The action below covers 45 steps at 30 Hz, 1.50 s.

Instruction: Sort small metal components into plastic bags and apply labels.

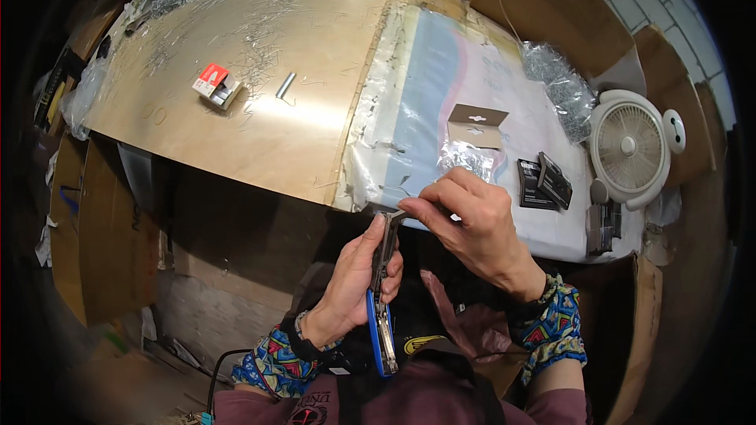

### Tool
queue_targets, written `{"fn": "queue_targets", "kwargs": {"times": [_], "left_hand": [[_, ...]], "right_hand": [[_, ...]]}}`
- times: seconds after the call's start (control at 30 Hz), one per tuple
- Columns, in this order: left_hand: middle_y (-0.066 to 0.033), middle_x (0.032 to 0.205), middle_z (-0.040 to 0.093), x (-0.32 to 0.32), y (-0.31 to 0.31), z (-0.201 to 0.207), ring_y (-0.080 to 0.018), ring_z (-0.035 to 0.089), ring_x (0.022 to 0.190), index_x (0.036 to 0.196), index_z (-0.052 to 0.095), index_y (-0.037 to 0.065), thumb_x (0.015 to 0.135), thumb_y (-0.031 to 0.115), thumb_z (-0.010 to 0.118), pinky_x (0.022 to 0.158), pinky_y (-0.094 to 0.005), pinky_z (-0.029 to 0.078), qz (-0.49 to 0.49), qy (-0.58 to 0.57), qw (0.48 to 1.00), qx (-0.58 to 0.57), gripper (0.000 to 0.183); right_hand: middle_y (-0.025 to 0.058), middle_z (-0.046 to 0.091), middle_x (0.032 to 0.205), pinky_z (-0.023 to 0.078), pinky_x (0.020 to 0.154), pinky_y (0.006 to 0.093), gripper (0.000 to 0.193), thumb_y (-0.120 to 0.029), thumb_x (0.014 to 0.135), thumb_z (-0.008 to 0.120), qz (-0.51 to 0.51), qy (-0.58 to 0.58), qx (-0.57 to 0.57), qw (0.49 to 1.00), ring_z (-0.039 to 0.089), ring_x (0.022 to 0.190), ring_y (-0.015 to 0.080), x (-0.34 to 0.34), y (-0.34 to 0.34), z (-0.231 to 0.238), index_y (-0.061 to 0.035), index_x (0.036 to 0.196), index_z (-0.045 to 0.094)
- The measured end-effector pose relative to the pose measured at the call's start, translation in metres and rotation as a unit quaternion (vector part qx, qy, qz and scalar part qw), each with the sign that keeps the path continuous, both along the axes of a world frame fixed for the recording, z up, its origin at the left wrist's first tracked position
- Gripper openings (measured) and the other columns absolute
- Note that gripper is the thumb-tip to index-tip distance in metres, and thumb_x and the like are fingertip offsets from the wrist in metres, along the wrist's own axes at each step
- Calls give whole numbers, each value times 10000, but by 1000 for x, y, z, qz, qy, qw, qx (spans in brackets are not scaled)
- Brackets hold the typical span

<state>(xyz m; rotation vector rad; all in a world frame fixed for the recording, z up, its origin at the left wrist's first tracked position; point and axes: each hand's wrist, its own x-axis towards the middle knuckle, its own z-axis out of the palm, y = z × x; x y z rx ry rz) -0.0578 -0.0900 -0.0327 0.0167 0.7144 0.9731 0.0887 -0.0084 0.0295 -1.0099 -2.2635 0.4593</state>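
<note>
My left hand [354,283] is wrapped round stapling pliers [381,330], a long metal tool with a blue handle pointing down toward me. My left thumb lies along the tool near its upper end. My right hand [476,224] is closed in a pinch at that end, its thumb and fingertips on a small grey metal piece [399,214]. The fingers partly hide where this piece meets the tool. Both hands are just off the table's front edge, above my lap.
On the wooden table [315,142] lie a red-and-white box [215,86], a staple strip [286,85] and scattered wire pieces. To the right are a folded brown card [477,122], black boxes [543,182], a bag of metal pieces [557,86] and a white fan [630,145]. Cardboard boxes [110,236] flank me.
</note>
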Motion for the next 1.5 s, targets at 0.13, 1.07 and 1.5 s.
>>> {"fn": "queue_targets", "kwargs": {"times": [0.13,1.07,1.5], "left_hand": [[-16,570,462,5,2,0,-92,437,399,844,472,89,957,462,439,337,-212,359,-7,5,1000,1,390],[-16,633,483,38,24,2,-121,448,464,938,502,78,969,459,402,407,-242,385,12,-87,996,5,396],[-89,1174,558,58,25,10,-268,490,1056,1078,640,115,697,543,649,920,-426,353,-45,535,425,728,572]], "right_hand": [[65,531,634,403,451,302,158,-104,729,766,-3,14,9,1000,535,505,186,5,-2,1,-28,734,627],[142,471,1263,337,946,395,485,-400,731,683,109,79,-85,987,416,1094,314,52,-93,-22,-144,1142,658],[144,568,1105,506,877,386,375,-46,850,531,-134,679,-674,258,610,949,229,87,-83,-24,16,1212,457]]}}
